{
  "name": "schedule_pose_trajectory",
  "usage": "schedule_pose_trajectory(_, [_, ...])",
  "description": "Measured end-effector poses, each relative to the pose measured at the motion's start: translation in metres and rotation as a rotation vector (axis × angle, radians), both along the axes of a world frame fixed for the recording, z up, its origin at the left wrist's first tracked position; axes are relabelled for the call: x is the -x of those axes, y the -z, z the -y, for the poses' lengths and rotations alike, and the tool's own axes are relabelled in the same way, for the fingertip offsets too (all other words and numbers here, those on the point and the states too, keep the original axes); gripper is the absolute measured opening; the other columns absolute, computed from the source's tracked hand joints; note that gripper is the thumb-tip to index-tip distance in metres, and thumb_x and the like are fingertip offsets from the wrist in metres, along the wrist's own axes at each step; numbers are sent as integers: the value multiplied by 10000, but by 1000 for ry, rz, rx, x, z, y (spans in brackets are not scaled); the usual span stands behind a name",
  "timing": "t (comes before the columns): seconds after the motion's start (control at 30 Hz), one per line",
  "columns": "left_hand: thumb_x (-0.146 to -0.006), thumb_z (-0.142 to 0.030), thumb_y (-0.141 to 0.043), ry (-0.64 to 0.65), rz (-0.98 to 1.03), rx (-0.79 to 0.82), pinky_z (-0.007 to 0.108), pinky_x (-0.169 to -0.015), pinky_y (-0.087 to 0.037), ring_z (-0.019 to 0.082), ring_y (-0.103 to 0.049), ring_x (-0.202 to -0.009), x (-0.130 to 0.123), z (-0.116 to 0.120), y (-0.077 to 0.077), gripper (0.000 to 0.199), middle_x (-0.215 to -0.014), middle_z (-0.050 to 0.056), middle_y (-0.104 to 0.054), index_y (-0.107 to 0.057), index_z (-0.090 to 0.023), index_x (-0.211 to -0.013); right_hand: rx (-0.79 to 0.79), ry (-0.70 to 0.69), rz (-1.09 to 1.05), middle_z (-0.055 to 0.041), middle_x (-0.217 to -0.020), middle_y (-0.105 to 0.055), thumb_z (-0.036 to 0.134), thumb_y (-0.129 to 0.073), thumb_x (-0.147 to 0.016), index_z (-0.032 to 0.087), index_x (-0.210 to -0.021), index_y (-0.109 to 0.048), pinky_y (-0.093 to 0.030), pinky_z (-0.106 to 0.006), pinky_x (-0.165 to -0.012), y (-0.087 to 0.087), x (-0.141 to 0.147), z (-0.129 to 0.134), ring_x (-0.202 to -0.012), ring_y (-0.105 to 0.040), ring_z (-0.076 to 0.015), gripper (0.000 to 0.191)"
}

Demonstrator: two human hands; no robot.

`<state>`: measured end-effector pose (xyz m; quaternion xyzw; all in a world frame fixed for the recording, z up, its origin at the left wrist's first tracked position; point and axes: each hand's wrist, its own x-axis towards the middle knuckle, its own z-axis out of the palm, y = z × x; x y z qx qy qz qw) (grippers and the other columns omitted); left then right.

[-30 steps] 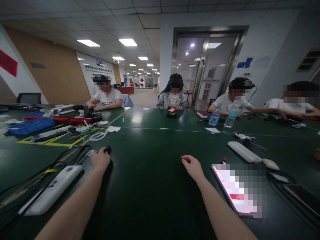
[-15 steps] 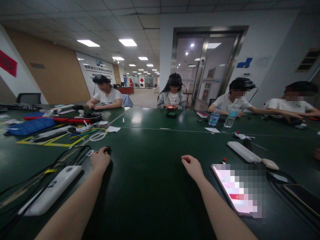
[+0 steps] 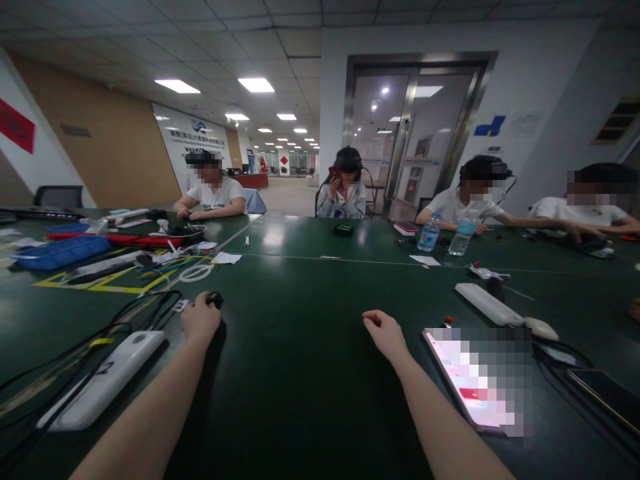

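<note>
My left hand (image 3: 201, 319) is resting on the dark green table (image 3: 300, 407), its fingers (image 3: 205, 304) curling narrowly around a small black object (image 3: 215, 299) that is sitting at the fingertips, pointing ahead and slightly right of my knuckles. I cannot tell whether they are gripping it or only touching it, and too little of it is showing to give its long axis or material. My right hand (image 3: 385, 335) is lying well apart from it, holding nothing, its fingers (image 3: 373, 321) loosely curled, so the left is plainly the nearer hand. Just beyond the right hand, a glossy phone (image 3: 475, 380) with a pixelated screen is lying slantwise. Left of my left forearm, a smooth white plastic case (image 3: 103, 380) marked "2" is lying at a slant, with thin black cables (image 3: 145, 310) looping beside it and a small paper tag (image 3: 179, 305) sitting just by my fingers.
</note>
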<state>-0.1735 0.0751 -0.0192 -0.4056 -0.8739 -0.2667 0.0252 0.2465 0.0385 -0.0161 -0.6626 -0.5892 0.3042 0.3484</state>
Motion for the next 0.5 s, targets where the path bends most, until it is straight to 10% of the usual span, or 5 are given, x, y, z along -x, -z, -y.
schedule_pose_trajectory(0.5, [-814,-232,-453,-44,17,-63,407,-923,-388,324,-514,-1129,-4,0,-1,491,-1182,240,-554,-437,-28,-1260,29,11,-17,-41,-1017,-657,263,-524,-795,212,-1005,-640,-484,-322,-816,-5,2,4,-952,-608,-203,245])
